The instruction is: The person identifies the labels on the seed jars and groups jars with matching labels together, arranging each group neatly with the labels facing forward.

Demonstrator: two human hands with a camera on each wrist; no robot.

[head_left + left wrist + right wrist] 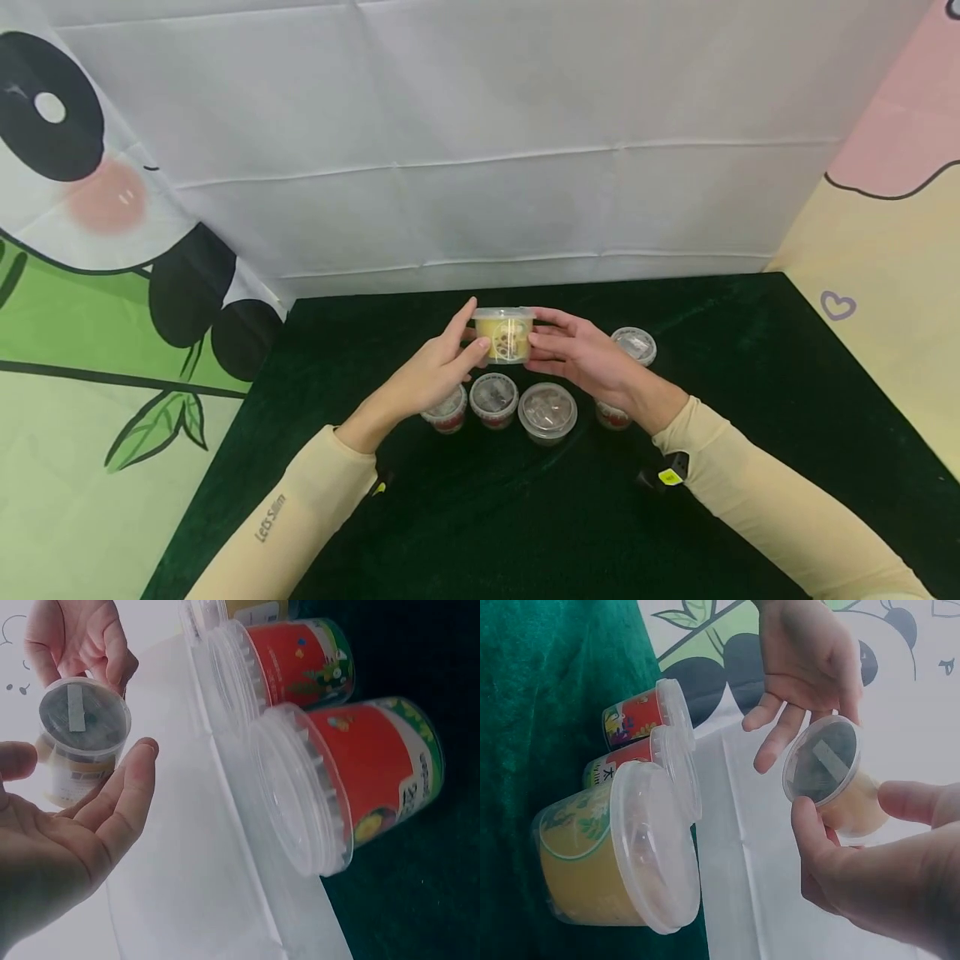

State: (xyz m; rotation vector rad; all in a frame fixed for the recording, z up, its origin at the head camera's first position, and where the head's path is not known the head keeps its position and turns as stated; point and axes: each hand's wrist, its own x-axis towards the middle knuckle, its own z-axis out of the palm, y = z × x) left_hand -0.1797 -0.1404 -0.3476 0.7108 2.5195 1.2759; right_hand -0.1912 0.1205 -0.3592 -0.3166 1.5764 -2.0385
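A small clear-lidded plastic tub with a yellow printed label (pixel 504 336) is held up between both hands over the far part of the table. My right hand (pixel 581 350) grips it from the right, thumb on one side and fingers on the other. My left hand (pixel 435 371) is at its left side, thumb overlapping the label's lower edge in the head view. From the right wrist view, the left hand's fingers (pixel 780 742) stretch out loosely past the tub. A grey panel with a pale strip shows at the tub's lidded end (pixel 82 716).
Below the hands stand red-labelled tubs (pixel 494 398) and a wider yellow tub (pixel 547 410), all with clear lids. Another lidded tub (pixel 633 343) stands behind my right wrist, and one is partly hidden beneath it. Dark green cloth (pixel 480 525) covers the table; white fabric (pixel 487 167) hangs behind.
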